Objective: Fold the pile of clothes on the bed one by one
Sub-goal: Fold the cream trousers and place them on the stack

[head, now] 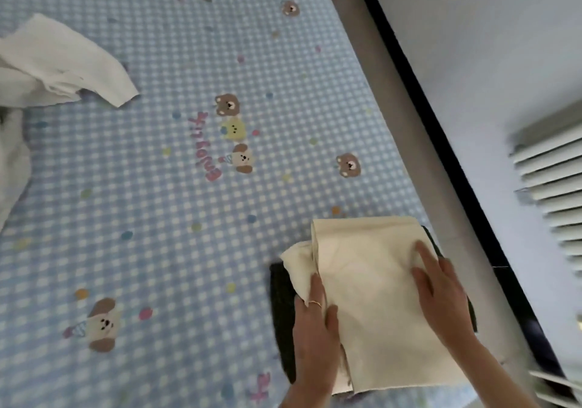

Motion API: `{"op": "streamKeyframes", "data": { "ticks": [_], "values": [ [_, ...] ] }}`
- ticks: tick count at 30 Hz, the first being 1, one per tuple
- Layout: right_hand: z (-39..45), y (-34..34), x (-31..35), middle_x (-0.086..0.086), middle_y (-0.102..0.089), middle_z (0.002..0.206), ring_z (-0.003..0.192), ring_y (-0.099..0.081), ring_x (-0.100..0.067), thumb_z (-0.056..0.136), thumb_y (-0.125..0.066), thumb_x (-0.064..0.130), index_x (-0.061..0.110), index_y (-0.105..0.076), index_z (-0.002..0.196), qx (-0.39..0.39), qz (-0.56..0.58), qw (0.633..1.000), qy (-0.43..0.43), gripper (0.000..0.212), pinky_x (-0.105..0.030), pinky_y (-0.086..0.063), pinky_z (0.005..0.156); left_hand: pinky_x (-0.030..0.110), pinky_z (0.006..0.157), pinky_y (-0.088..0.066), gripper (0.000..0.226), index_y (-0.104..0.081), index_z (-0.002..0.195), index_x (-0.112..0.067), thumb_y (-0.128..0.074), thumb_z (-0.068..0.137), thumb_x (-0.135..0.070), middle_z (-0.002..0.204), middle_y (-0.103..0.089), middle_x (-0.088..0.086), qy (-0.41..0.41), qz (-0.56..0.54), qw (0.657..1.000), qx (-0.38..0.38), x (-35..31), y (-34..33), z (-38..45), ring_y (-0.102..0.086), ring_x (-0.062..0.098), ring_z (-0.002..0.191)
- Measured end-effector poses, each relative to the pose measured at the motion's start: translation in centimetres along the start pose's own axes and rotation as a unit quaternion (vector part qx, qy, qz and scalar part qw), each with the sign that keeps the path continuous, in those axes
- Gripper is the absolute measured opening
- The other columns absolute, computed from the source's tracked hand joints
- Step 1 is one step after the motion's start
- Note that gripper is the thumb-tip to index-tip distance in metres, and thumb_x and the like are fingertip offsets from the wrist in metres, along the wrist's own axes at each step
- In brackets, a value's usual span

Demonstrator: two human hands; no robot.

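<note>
Both forearms reach in from the lower edge toward a folded cream cloth [374,297] that lies near the right edge of the bed [189,218], on top of a dark garment [282,307] whose edges show at the cloth's left and right sides. The left hand [315,322] rests palm down on the cloth's left edge, fingers straight and close together, thumb spread onto the cream fabric; a thin ring [315,303] sits on one finger. Whether it holds the fold beneath it cannot be told. The right hand [441,294] lies flat on the cloth's right part, fingers straight and slightly spread, pressing the fabric down, its wrist angled back toward the lower right. A loose flap of the cream cloth sticks out at the upper left, just beyond the left fingertips. Well apart, at the far left of the blue checked sheet with bear prints, lies an unfolded white garment [63,64], one sleeve stretched out toward the middle of the bed
</note>
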State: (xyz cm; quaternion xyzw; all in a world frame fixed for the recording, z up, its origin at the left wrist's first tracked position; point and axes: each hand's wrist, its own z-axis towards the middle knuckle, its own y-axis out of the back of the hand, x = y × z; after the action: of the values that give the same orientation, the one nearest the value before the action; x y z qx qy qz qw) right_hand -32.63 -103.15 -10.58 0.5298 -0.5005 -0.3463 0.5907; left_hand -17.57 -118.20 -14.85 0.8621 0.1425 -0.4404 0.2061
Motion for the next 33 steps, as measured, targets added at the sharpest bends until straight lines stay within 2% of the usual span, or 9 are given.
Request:
{"op": "streamKeyframes", "data": {
  "ticks": [3,5,8,12,17,22,27,30,33],
  "values": [
    [1.9,-1.8,-4.7,0.002,-0.047,0.103,0.079,-0.054,-0.024,0.094,-0.052,0.015,0.024,-0.042,0.141,0.031,-0.005,0.999,-0.016,0.049,-0.033,-0.043,0.065,-0.001,0.081,-0.021,0.068,-0.003,0.15,-0.034,-0.045,0.097,-0.025,0.145,-0.013,0.004,0.012,0.054,0.998,0.044,1.0,-3.9,1.3,-0.04,0.008,0.115],
    [2.6,-3.8,-6.5,-0.006,-0.046,0.126,0.109,-0.05,-0.031,0.096,-0.048,0.02,0.026,-0.036,0.144,0.057,-0.024,0.997,-0.045,0.051,-0.042,-0.045,0.085,0.009,0.085,-0.031,0.075,0.012,0.147,-0.038,-0.043,0.097,-0.028,0.151,0.002,0.006,0.016,0.105,0.993,0.059,2.2,-5.2,2.0,-0.044,0.018,0.123],
    [2.5,-7.3,-7.0,-0.002,-0.011,0.158,0.142,-0.018,-0.025,0.099,-0.027,0.04,0.028,-0.011,0.151,0.079,-0.049,0.994,-0.063,0.056,-0.047,-0.021,0.114,0.025,0.09,-0.044,0.082,0.035,0.134,-0.043,-0.037,0.096,-0.042,0.155,0.011,0.016,0.027,0.201,0.976,0.078,4.4,-5.8,3.0,-0.051,0.03,0.121],
    [2.5,-10.2,-7.7,0.001,-0.001,0.16,0.147,-0.002,-0.016,0.098,-0.015,0.045,0.026,0.002,0.152,0.087,-0.057,0.993,-0.052,0.059,-0.046,-0.007,0.119,0.029,0.095,-0.045,0.086,0.044,0.126,-0.039,-0.035,0.095,-0.052,0.155,0.001,0.025,0.043,0.259,0.961,0.081,5.6,-6.6,4.5,-0.036,0.034,0.135],
    [2.2,-8.7,-6.2,-0.007,-0.009,0.16,0.147,-0.006,-0.022,0.1,-0.013,0.045,0.015,-0.007,0.152,0.057,-0.07,0.995,-0.04,0.06,-0.05,-0.01,0.118,0.025,0.098,-0.041,0.084,0.032,0.135,-0.045,-0.042,0.095,-0.043,0.156,0.003,0.015,0.027,0.227,0.969,0.092,4.8,-4.8,3.1,-0.045,0.026,0.129],
    [-2.0,-8.8,2.6,-0.013,-0.02,0.155,0.143,-0.019,-0.024,0.097,-0.016,0.04,0.004,-0.022,0.148,0.099,-0.045,0.988,0.111,0.063,-0.048,-0.016,0.115,0.015,0.07,-0.045,0.077,0.019,0.146,-0.032,-0.039,0.097,-0.04,0.13,-0.029,-0.007,0.025,0.279,0.959,0.052,6.9,2.1,0.2,-0.05,0.005,0.078],
    [-6.4,-13.7,11.6,-0.016,-0.034,0.149,0.139,-0.032,-0.027,0.098,-0.004,0.052,0.001,-0.04,0.14,0.203,-0.057,0.962,0.174,0.075,-0.041,-0.011,0.112,0.018,0.079,-0.048,0.067,-0.001,0.148,-0.029,-0.043,0.096,-0.035,0.133,-0.036,-0.006,0.081,0.284,0.954,-0.044,11.7,14.1,-3.1,-0.06,0.011,0.092],
    [-10.1,-16.6,17.0,-0.009,-0.028,0.15,0.146,-0.007,-0.013,0.099,-0.013,0.048,0.005,-0.035,0.142,0.237,-0.03,0.934,0.267,0.064,-0.034,-0.008,0.113,0.025,0.081,-0.049,0.061,-0.02,0.148,-0.025,-0.049,0.095,-0.026,0.13,-0.043,-0.001,0.115,0.252,0.955,-0.11,14.3,21.4,-5.1,-0.059,0.016,0.095],
    [-14.1,-19.2,24.2,0.003,-0.003,0.157,0.144,0.012,-0.002,0.1,-0.017,0.046,0.013,-0.007,0.148,0.265,0.037,0.914,0.305,0.059,-0.022,0.006,0.116,0.027,0.081,-0.049,0.057,-0.031,0.145,-0.021,-0.053,0.093,-0.022,0.126,-0.046,0.0,0.134,0.23,0.951,-0.155,16.2,28.0,-6.8,-0.06,0.018,0.097]
  ]
}}
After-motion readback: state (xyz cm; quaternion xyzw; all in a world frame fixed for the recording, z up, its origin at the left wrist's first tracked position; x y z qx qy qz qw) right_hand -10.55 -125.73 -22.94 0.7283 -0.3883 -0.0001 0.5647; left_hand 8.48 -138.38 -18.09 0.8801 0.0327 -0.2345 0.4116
